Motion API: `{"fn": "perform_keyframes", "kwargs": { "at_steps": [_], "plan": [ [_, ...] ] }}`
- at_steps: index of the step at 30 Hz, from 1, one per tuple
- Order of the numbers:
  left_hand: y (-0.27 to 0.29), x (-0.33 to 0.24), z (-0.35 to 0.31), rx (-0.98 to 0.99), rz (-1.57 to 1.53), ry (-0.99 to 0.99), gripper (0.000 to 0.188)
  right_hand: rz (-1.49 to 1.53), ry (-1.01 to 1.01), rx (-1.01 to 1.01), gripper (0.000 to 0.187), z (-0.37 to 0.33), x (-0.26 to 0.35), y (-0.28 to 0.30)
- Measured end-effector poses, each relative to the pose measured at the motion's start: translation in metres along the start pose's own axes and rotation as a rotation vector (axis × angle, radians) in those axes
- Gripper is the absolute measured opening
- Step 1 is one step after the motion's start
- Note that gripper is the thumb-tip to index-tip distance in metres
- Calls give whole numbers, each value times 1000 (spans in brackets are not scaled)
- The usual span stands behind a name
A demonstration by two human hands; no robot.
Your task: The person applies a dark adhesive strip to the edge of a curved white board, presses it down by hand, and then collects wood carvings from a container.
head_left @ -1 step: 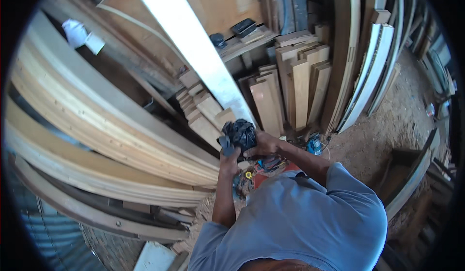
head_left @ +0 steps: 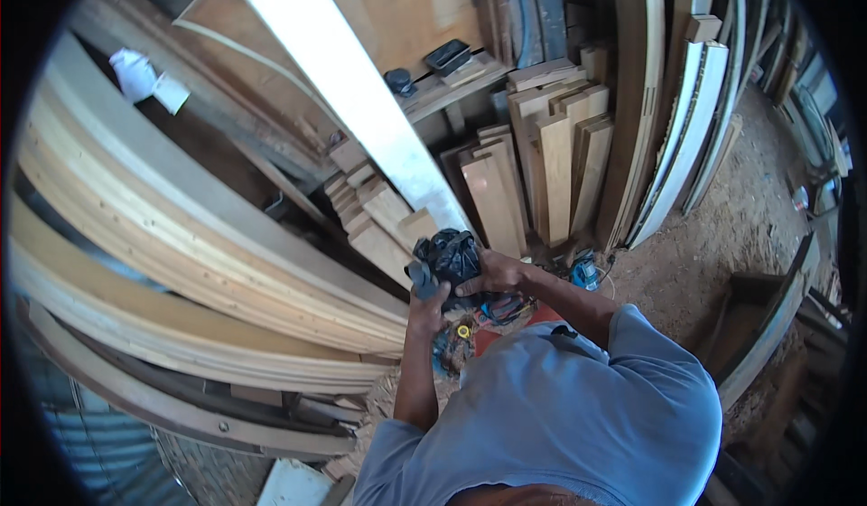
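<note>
Both my hands hold a bunched black plastic bag (head_left: 452, 255) in front of my body, above the clutter on the ground. My left hand (head_left: 428, 298) grips its left side, thumb pointing up. Around the right side is my right hand (head_left: 497, 273), its fingers bent and partly hidden by the bag. Whatever the bag contains does not show. Beneath it lie red and blue cords or tools (head_left: 506, 307) and a small round yellow object (head_left: 463, 332). Close to my right forearm sits a blue power tool (head_left: 585, 271) with a cord.
Long curved-looking boards (head_left: 208, 226) are stacked at the left. Short wood blocks (head_left: 379, 208) and upright planks (head_left: 558, 163) stand ahead, beside a bright white board (head_left: 343, 63). A black tray (head_left: 447, 56) rests on a ledge. Sawdust covers the ground (head_left: 741, 190) at right.
The view has shifted slightly. The black bag sits a little lower in the picture, with both hands still around it.
</note>
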State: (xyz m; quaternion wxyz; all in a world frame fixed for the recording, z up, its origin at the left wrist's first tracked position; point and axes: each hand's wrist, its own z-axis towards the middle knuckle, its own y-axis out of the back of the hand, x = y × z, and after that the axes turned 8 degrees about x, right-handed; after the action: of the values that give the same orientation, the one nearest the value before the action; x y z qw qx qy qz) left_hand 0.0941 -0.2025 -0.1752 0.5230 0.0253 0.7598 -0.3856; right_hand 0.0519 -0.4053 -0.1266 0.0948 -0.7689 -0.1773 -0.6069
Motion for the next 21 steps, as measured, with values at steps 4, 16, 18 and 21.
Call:
{"fn": "perform_keyframes", "kwargs": {
  "at_steps": [4,16,18,21],
  "plan": [
    [-1,13,21,63,106,163,30,503,-71,70,61,-23,-6,43],
    [-113,17,199,-6,1211,104,35,-347,-502,-315,72,-8,-49,198],
    [-91,56,229,62,921,84,39,-382,-482,-231,62,3,-54,202],
    [-101,73,263,177,327,189,45,-329,-328,-155,64,-10,-57,240]
  ]
}}
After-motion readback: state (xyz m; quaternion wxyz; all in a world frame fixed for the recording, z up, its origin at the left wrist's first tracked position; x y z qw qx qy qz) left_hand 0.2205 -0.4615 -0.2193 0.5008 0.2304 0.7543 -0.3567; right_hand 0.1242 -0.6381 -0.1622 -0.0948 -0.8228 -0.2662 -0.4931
